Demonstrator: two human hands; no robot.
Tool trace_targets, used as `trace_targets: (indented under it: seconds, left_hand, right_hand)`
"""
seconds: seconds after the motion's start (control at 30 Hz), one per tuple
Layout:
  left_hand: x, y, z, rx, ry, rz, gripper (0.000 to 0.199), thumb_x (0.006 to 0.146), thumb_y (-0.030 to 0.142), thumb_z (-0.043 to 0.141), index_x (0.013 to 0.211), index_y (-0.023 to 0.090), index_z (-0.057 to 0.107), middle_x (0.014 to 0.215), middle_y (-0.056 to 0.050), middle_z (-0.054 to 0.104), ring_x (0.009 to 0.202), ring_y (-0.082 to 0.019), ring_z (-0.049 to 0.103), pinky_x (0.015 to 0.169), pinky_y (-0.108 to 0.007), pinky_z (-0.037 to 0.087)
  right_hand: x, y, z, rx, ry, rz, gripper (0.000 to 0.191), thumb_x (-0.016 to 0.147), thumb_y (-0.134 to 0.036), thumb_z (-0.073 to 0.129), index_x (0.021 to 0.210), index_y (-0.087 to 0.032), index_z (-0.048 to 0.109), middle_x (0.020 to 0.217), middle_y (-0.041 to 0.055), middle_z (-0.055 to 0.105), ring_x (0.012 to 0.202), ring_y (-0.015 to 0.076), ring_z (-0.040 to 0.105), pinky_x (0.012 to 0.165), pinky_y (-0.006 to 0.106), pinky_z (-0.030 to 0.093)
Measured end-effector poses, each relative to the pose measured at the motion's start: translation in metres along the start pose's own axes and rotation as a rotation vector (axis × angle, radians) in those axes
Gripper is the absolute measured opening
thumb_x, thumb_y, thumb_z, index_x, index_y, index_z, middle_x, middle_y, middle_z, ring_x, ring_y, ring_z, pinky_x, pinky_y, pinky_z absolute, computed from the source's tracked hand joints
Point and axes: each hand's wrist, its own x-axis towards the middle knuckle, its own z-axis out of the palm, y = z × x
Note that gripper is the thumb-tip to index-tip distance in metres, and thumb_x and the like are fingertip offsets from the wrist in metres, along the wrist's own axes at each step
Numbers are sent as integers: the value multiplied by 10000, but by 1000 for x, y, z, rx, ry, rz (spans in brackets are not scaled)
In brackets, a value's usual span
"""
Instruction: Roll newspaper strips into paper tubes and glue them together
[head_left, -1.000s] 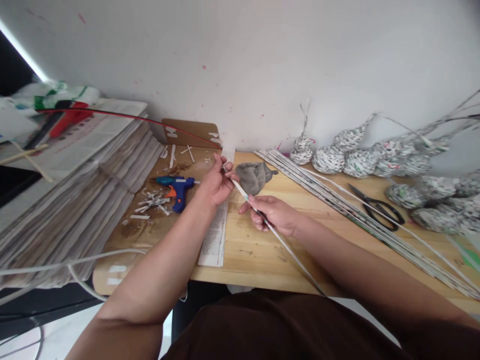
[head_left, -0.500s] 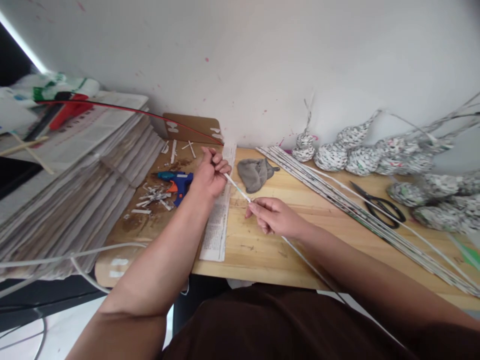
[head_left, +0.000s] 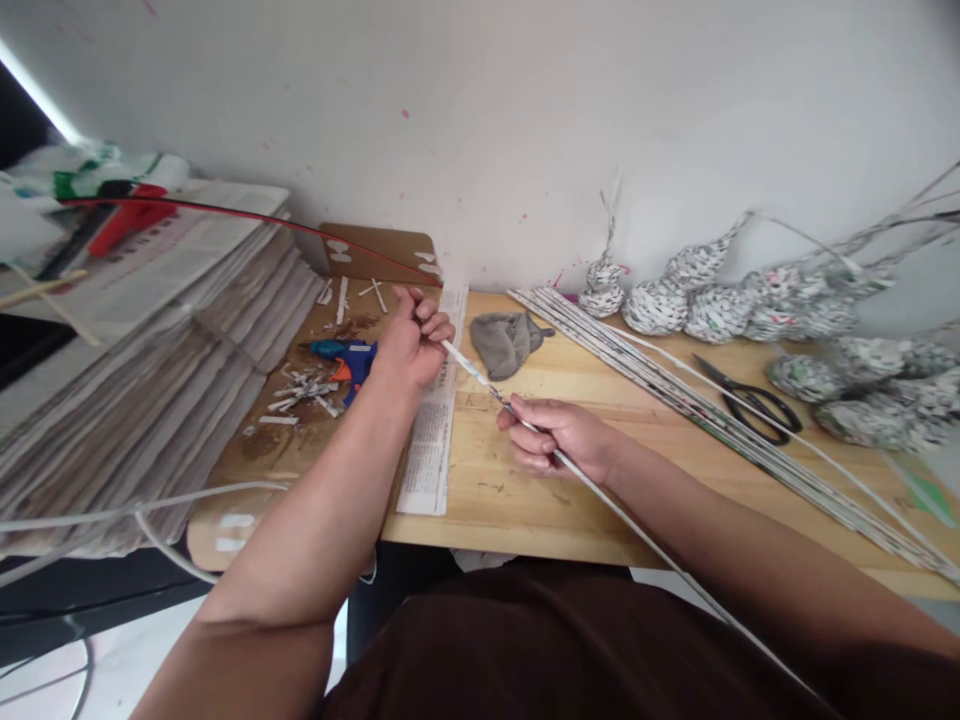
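Observation:
A long thin rolled paper tube [head_left: 466,364] runs from one hand to the other above the wooden table. My left hand [head_left: 414,335] is closed around its upper end. Lower down, my right hand [head_left: 551,435] pinches the tube between thumb and fingers. Past the right hand its pale length slopes down to the lower right, beyond my lap. Just ahead of my right thumb is a short darker printed stretch. Under my left hand lies a folded newspaper strip [head_left: 427,470]. A crumpled grey cloth [head_left: 504,346] is on the table behind both hands.
Left of me are a tall newspaper stack [head_left: 247,300], a blue glue gun [head_left: 360,362] and paper scraps [head_left: 304,390]. To the right lie several paper tubes [head_left: 637,372], black scissors [head_left: 757,408] and woven paper gourd shapes [head_left: 656,307] against the wall.
My right hand has turned and loosened its fingers, so the tube now passes over them rather than beneath the hand. The left hand keeps its hold. The view has shifted slightly.

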Motion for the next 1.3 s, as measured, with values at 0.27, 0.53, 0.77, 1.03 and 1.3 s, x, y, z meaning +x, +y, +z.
trace_targets:
  seconds: [0.27,0.53,0.77,1.03,1.3]
  left_hand:
    - [0,3,1,6,29,24,360,886,444,485,634,186,475,447,80,333,328,-41,295,314,-161,238]
    - [-1,4,4,68,77,40,369,889,436,491,621,186,459,445,81,326,325,-36,283,312,-157,222]
    - [-2,6,5,39,62,30,365,897,425,484,621,186,466,442,80,329,326,-37,279,310,-157,220]
    - [0,6,3,15,44,31,368,894,408,500,602,186,473,438,74,335,322,-44,281,305,-163,228]
    - [-1,8,3,-45,-3,-48,439,921,470,375,611,180,486,447,62,342,330,-46,308,306,-156,237]
  right_hand:
    - [-10,6,-2,-191,100,-49,369,888,-503,486,867,-162,628,472,-66,373,400,75,356,413,218,277]
    - [-22,8,0,-363,213,-109,346,876,-486,525,882,-164,653,503,-43,435,433,78,392,442,222,301]
    - [-27,8,-1,-152,91,36,407,896,-509,468,980,-148,636,502,-51,426,407,85,411,397,216,292]
    - [-28,10,-2,-29,18,63,386,908,-486,447,960,-151,631,485,-64,387,383,77,376,380,213,270]
    - [-29,11,1,-15,18,36,363,900,-466,454,882,-147,626,465,-74,346,387,74,360,398,219,279]
